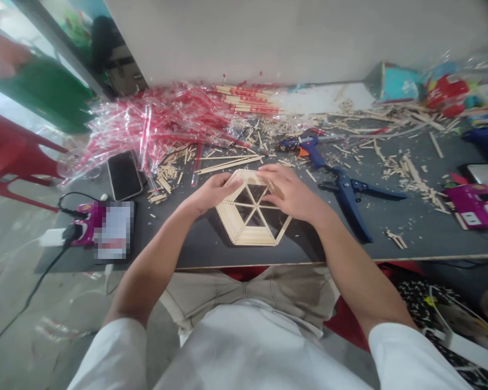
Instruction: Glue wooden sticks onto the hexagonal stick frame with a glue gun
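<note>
Counter [195,249] front edge runs just nearer than the stick frame [248,236]; only a narrow strip of bare dark top lies between them. Little margin there: a pull toward the body would put the frame over the edge.

The frame is a hexagon of stacked wooden sticks with six thin spokes, lying flat. Judged light, stiff along the walls, fragile at the glued corners and spokes. Best held by two opposite walls, never by the spokes.

Left hand [211,194] grips the frame's far-left corner, fingers curled onto the rim. Right hand [293,195] lies over the far-right wall, fingers bent down on it. Both are holding the frame.

Open room: bare top left of the frame, up to a pink device [87,222]. Right of the frame a blue cutter [350,197] lies close, handles pointing away.

Beyond the frame are a phone [124,174], loose stick scraps [406,168] and a glue gun [309,147]. Farther back sits a heap of red-and-clear wrappers [154,122]. Cluttered; no sliding room that way.
</note>
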Demonstrator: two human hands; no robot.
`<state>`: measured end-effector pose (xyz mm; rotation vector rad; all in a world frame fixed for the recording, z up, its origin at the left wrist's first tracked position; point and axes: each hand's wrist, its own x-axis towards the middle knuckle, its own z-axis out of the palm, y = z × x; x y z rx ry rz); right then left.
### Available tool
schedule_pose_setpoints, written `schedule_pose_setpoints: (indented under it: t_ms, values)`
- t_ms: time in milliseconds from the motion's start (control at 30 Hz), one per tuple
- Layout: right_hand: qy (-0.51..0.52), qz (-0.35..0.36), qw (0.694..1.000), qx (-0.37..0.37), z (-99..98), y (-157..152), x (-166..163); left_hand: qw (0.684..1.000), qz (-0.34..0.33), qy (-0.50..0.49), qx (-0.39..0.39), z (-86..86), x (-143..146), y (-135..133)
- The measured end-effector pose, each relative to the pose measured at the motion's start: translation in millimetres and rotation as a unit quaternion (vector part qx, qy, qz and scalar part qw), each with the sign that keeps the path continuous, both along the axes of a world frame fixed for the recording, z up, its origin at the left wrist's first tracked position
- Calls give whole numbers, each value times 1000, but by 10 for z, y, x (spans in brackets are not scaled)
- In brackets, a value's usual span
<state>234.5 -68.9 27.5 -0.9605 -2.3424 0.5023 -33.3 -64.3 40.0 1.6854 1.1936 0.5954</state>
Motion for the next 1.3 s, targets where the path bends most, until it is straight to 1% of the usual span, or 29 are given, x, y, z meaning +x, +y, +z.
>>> schedule_pose_setpoints:
  t_ms: [33,100,233,300,367,433,533,633,700,767,933,1033,1200,1300]
  values:
    - [9,-25,999,31,5,10,-2,999,-3,-34,6,-4,12,-3]
    - [32,-79,992,92,11,32,-3,994,13,-110,9,-17,42,-5]
    - [69,-177,959,212,22,32,-35,965,71,-251,-9,-43,141,-20]
    - [79,-194,941,265,29,2,-86,952,94,-291,-8,-52,203,-39]
    - [78,-192,933,294,34,-35,-158,943,114,-312,-3,-57,259,-61]
    - [66,-183,933,303,35,-72,-236,941,123,-316,0,-59,298,-84]
    - [30,-171,932,318,29,-124,-335,946,118,-303,-19,-59,324,-108]
    - [-5,-185,922,340,18,-179,-387,954,102,-279,-36,-57,323,-120]
    - [-26,-202,922,330,7,-209,-394,960,90,-264,-33,-61,316,-123]
    - [-42,-206,929,304,-6,-226,-385,963,90,-252,-26,-73,307,-121]
    - [-56,-170,948,265,-1,-242,-379,953,151,-261,33,-99,302,-116]
    - [-54,-179,948,258,9,-241,-411,946,169,-275,34,-81,309,-114]
    - [-49,-188,944,266,-22,-208,-447,960,125,-246,42,-41,283,-99]
    - [-43,-178,947,264,-37,-198,-446,966,121,-228,30,6,254,-101]
